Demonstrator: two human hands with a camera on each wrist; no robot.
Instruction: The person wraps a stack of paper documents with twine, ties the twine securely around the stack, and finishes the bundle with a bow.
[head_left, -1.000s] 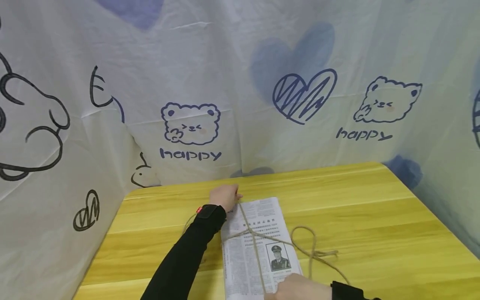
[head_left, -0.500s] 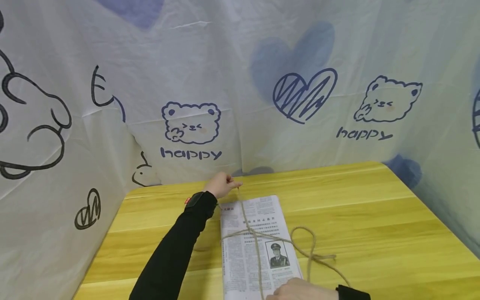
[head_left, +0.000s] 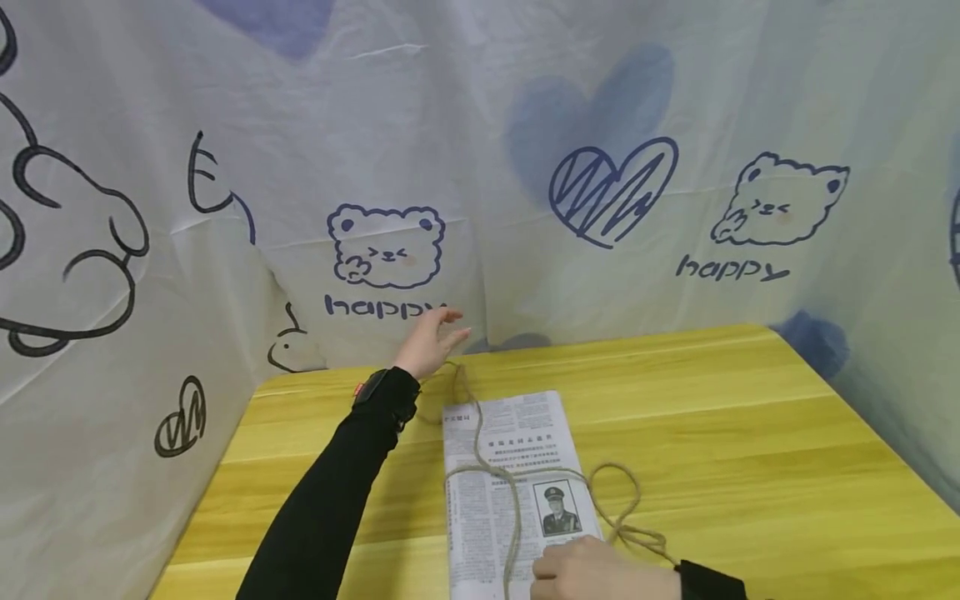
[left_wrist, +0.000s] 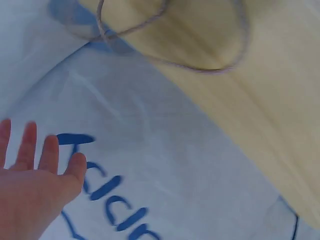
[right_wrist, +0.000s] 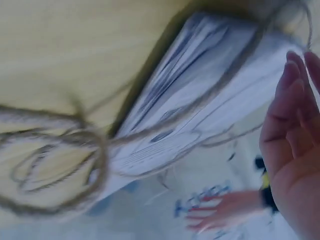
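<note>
Your left hand (head_left: 429, 343) is in the air past the table's far edge, fingers spread and gripping nothing, its fingertips just below and beside the printed word "happy" (head_left: 375, 307) on the white backdrop (head_left: 502, 275). A second "happy" (head_left: 731, 268) reads clearly farther right; each sits under a bear drawing. Your black left wristband (head_left: 371, 386) carries a red tag, too small to read.

Your right hand (head_left: 588, 568) is over the lower right part of the newspaper stack (head_left: 480, 508), its fingers bent; you cannot be sure from these views whether they pinch the rope (head_left: 481, 433). That stack lies flat on the yellow wood-grain table (head_left: 712, 400), its near end out of the head view. Its top sheet shows columns of Chinese characters, too small to read surely, and a framed portrait (head_left: 557, 508) of a uniformed person. The rope crosses itself on that sheet, with loose loops beside the right edge and beyond the far end.
</note>
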